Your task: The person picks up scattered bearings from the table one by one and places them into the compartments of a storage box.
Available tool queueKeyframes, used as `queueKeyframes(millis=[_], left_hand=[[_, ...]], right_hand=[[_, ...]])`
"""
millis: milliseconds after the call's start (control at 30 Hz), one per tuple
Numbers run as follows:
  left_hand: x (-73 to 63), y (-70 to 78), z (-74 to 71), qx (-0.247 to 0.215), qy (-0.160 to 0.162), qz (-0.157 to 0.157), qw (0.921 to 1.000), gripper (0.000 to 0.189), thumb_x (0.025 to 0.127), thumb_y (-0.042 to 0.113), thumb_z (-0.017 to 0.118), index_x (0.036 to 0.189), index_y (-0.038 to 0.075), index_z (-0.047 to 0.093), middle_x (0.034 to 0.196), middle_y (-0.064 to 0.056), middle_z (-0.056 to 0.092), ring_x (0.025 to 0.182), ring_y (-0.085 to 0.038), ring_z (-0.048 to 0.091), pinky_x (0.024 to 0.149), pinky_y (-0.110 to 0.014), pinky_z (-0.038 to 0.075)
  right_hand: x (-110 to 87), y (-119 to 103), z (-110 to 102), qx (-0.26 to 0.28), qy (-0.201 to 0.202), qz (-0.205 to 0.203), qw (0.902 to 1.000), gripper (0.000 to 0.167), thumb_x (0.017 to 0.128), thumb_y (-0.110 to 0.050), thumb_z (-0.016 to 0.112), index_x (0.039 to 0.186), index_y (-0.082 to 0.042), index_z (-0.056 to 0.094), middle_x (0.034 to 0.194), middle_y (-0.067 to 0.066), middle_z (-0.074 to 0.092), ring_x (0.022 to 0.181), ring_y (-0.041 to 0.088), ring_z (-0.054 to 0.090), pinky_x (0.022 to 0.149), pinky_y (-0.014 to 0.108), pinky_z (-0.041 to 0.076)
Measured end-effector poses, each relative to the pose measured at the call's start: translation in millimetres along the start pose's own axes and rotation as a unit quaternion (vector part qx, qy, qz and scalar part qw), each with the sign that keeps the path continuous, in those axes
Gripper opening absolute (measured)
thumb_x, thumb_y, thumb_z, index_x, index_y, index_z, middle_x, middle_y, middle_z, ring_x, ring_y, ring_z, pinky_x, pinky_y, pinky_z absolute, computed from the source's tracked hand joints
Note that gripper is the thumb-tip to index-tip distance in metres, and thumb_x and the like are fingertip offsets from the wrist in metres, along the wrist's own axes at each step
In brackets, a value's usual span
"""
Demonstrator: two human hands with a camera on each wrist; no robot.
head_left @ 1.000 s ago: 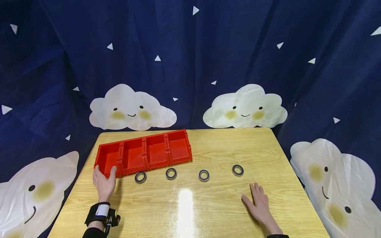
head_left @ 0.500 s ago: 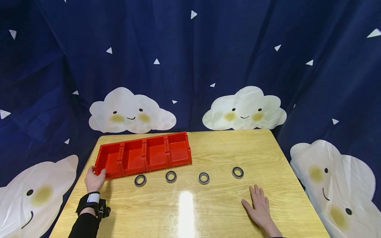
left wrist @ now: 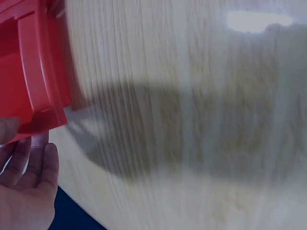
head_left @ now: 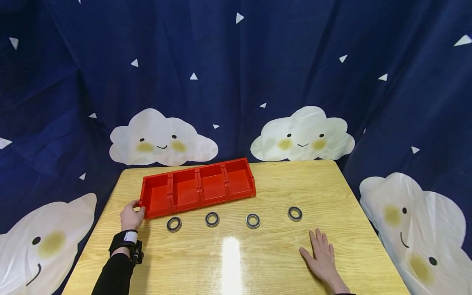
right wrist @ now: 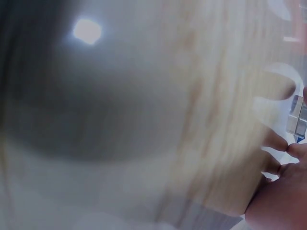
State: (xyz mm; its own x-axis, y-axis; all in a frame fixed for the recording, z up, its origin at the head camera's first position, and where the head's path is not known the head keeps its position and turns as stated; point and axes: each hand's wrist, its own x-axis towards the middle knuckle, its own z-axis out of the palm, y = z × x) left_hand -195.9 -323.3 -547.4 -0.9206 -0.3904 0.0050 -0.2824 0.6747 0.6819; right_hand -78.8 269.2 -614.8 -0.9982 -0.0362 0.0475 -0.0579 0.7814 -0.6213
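Observation:
My left hand (head_left: 131, 216) is at the near left corner of a row of joined red storage bins (head_left: 186, 207). In the left wrist view the thumb lies over the rim of the end bin (left wrist: 36, 72) and the fingers (left wrist: 36, 165) are against its outer side, so the wall is pinched between them. The row slants slightly, its right end farther back. My right hand (head_left: 323, 258) lies on the table at the right, fingers spread and straight, holding nothing. Nearest to it is a ring-shaped ball bearing (head_left: 295, 214) with a dark seal.
More bearings lie in front of the bins: one on the left (head_left: 174, 224), one in the middle (head_left: 212, 219), one farther right (head_left: 252, 221). The wooden table (head_left: 280, 184) ends at a dark blue curtain (head_left: 236, 82) with cloud prints.
The left hand first drew back leftward from the end bin, then took its wall and slid the whole red row right. The right hand and the bearings stay put.

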Motion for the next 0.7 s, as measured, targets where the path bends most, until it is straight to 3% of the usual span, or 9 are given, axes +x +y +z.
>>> queueKeyframes(millis=[267, 700], left_hand=[[2.4, 23.6, 24.6, 0.027, -0.021, 0.069, 0.9971, 0.039, 0.088, 0.006, 0.053, 0.124, -0.011, 0.048, 0.116, -0.033, 0.052, 0.096, -0.045, 0.056, 0.081, -0.051, 0.045], [1.7, 50.9, 50.2, 0.021, -0.056, 0.102, 0.993, 0.039, 0.088, 0.007, 0.057, 0.123, -0.009, 0.05, 0.111, -0.029, 0.056, 0.09, -0.04, 0.06, 0.075, -0.047, 0.049]], right_hand=[[0.0, 5, 4, -0.011, 0.01, -0.005, 0.9999, 0.071, 0.092, -0.037, 0.053, 0.141, 0.007, 0.025, 0.146, 0.032, 0.011, 0.133, 0.047, 0.001, 0.1, 0.064, -0.004], [-0.5, 0, 2, -0.016, 0.011, -0.008, 0.9998, 0.07, 0.092, -0.036, 0.053, 0.14, 0.008, 0.027, 0.145, 0.033, 0.012, 0.132, 0.049, 0.003, 0.099, 0.066, -0.001]])
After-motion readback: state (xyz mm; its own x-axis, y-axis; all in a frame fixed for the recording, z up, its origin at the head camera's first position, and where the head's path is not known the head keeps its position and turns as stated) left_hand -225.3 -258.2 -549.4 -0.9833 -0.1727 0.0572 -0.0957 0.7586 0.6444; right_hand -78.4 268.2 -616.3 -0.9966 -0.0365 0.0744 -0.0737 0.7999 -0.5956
